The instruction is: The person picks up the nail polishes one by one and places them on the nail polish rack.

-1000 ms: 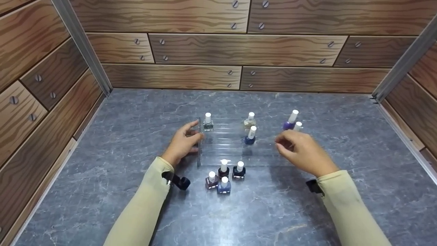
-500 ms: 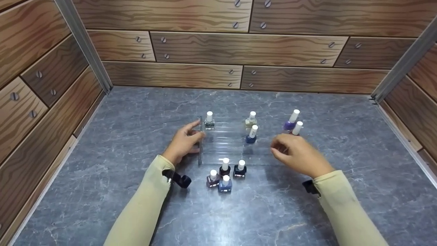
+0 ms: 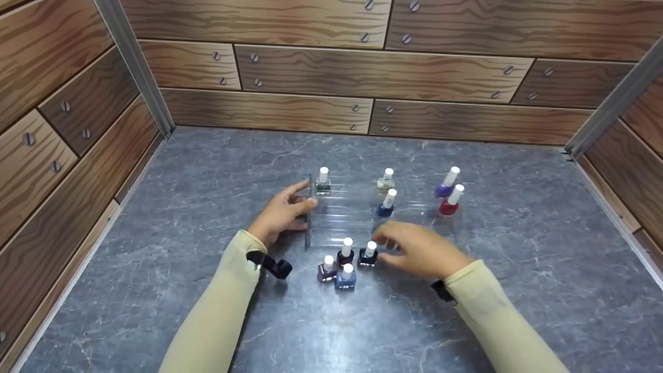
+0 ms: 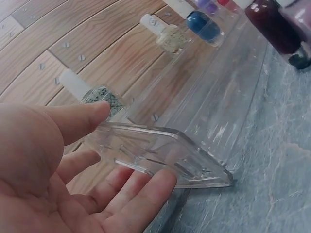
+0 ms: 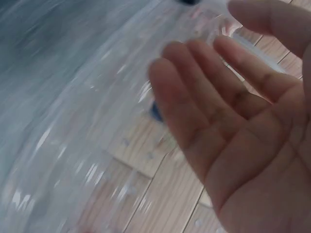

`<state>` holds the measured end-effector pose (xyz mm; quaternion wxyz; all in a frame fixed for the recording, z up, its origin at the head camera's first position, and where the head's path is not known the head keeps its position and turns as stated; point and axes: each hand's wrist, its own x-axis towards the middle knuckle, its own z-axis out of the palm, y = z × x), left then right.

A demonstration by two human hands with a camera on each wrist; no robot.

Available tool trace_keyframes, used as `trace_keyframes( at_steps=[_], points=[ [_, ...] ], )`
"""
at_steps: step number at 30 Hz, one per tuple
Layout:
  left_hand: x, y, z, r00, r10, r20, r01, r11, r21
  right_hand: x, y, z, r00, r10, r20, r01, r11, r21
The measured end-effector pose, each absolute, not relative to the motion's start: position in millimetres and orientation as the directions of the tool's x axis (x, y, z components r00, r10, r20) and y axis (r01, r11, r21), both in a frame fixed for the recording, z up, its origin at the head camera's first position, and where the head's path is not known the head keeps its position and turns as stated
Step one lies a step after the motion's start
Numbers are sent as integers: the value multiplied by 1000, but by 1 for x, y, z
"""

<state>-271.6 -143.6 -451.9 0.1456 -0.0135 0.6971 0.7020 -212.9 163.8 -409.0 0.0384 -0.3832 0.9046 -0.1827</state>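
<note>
A clear stepped display rack (image 3: 339,223) stands on the table. My left hand (image 3: 279,215) holds its left side panel (image 4: 160,141), thumb over the top edge and fingers along the outer face. My right hand (image 3: 417,248), fingers apart and holding nothing, is just right of a black nail polish bottle (image 3: 368,257) in front of the rack. Beside that stand a dark red bottle (image 3: 345,257), a maroon one (image 3: 327,271) and a greyish-blue one (image 3: 346,280). On the rack are glitter (image 3: 323,185), pale gold (image 3: 385,184), blue (image 3: 385,210), purple (image 3: 444,190) and red (image 3: 448,208) bottles.
The grey marbled table (image 3: 217,155) runs back to a wood-patterned wall (image 3: 290,111). Similar side walls and metal corner posts (image 3: 140,72) frame it. Each wrist wears a black strap (image 3: 269,263).
My right hand has moved from the red bottle at the rack's right, left and toward the front, to the black bottle. The red bottle is now uncovered. My left hand stays on the rack's side.
</note>
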Motion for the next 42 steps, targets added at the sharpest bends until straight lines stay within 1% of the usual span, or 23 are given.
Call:
trace_keyframes(
  at_steps=[3, 6, 11, 15, 17, 20, 24, 28, 36, 42],
  points=[
    [-273, -144, -452, -953, 191, -234, -236, 11, 972, -213, 152, -410, -692, -720, 61, -690, 634, -349],
    [-274, -143, -452, -950, 195, -242, -245, 8, 970, -212, 144, -411, -704, -707, 74, -687, 649, -327],
    [-273, -145, -452, -951, 191, -242, -245, 9, 969, -212, 138, -417, -754, -651, 88, -643, 705, -299],
    [-273, -145, -453, -950, 189, -247, -251, 7, 968, -212, 139, -417, -794, -601, 96, -596, 737, -317],
    [-273, -145, -453, -949, 191, -251, -255, 6, 967, -213, 141, -416, -799, -593, 97, -589, 739, -326],
    [-273, -144, -452, -948, 188, -256, -260, 2, 966, -214, 144, -413, -775, -625, 95, -617, 715, -327],
    [-273, -145, -451, -950, 184, -252, -256, 2, 967, -215, 151, -408, -707, -702, 93, -689, 652, -317],
    [-272, -145, -450, -951, 188, -245, -249, 3, 969, -216, 158, -405, -666, -741, 83, -722, 612, -323],
    [-274, -146, -450, -951, 189, -245, -246, 20, 969, -221, 160, -409, -644, -762, 71, -732, 586, -347],
    [-273, -145, -451, -950, 185, -250, -252, 14, 968, -222, 159, -414, -655, -754, 48, -712, 596, -372]
  ],
)
